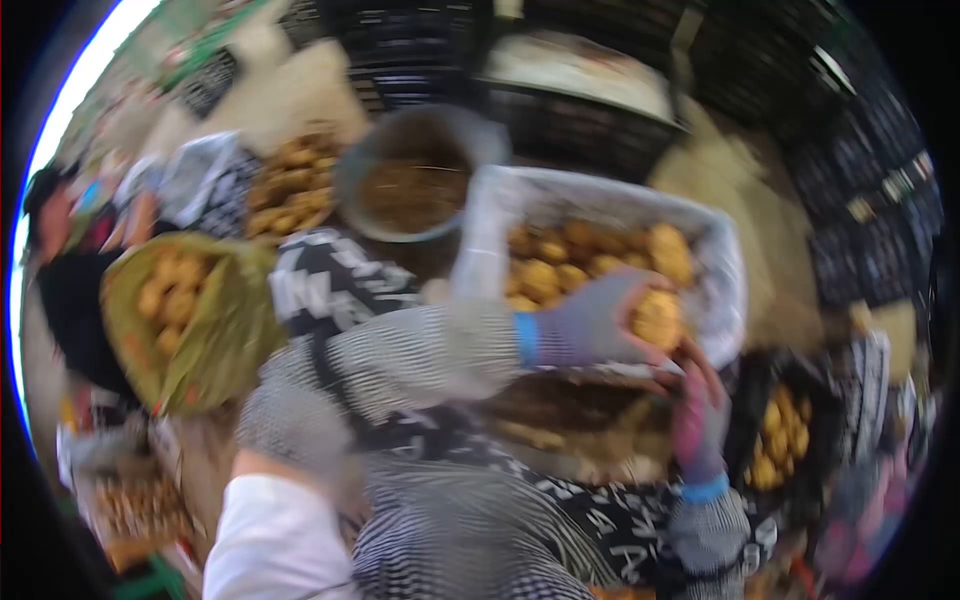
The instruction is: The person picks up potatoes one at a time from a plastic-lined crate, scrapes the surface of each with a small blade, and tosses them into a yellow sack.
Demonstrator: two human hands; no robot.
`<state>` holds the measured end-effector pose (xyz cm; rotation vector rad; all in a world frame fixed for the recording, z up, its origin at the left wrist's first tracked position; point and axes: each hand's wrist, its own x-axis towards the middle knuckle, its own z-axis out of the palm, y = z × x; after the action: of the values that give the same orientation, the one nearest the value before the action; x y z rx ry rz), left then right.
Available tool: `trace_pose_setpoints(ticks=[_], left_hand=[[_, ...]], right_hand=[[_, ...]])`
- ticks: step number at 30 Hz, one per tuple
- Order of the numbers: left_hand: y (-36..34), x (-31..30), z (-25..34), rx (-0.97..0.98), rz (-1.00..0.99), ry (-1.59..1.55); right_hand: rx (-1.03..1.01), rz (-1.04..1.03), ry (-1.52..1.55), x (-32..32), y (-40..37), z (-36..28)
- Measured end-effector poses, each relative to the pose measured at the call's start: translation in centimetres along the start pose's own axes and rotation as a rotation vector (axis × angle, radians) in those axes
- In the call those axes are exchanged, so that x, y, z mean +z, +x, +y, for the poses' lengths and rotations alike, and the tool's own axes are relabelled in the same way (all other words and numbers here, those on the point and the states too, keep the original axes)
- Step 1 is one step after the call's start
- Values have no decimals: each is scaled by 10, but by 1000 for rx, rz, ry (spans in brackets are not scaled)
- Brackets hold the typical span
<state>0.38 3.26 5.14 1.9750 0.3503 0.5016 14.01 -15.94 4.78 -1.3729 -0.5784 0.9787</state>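
With the left hand, grasps a big, rounded potato, wrapping it from the left side between thumb and fingers. With the right hand, reaches toward the near right side of the same potato, with half-bent fingers; cannot tell, because of the blur, whether touching it, gripping it or only being very near. Wears gloves on both hands. Holds the potato over the near right part of a crate with white lining, above or just beside other potatoes.

Looks firm and stiff, so probably not to be crushed by a normal grip. Seems quite heavy for one hand because of the large size, but should be manageable. Appears uneven and rounded, so may roll out of a loose hold at the fingertips. Would likely bruise or lose some skin if dropped or scraped. Best to take hold around the widest middle part, with the palm behind and the fingers spread, and to support from below with the other hand. Probably slips little against the gloves, unless dusty or damp; cannot tell which.

To the left, shows a round tub beyond a yellowish sack of potatoes; to the right, a black bag, also with potatoes inside.
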Motion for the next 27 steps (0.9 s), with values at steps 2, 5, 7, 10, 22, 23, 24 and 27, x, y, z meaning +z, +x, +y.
trace_pose_setpoints(ticks=[2, 5, 7, 10, 22, 23, 24, 27], left_hand=[[-11, 0, 15, -34, -70, -132], [-23, 9, 5, -161, -200, -403], [-23, 16, 0, -211, -251, -530], [-21, 25, 0, -208, -247, -603], [-18, 57, -12, -403, -81, -699], [-19, 59, -16, -423, -83, -693], [-18, 60, -19, -444, -84, -686], [-19, 62, -23, -503, -84, -806]], right_hand=[[21, -47, 44, 8, 4, 6], [35, -170, 284, 18, -6, 10], [40, -130, 293, 10, -6, 16], [48, -59, 112, 6, -13, 12], [-31, 47, -434, -9, -19, 35], [-52, 38, -464, -10, -19, 38], [-52, 33, -466, -10, -18, 40], [-27, 38, -422, -10, -16, 37]])
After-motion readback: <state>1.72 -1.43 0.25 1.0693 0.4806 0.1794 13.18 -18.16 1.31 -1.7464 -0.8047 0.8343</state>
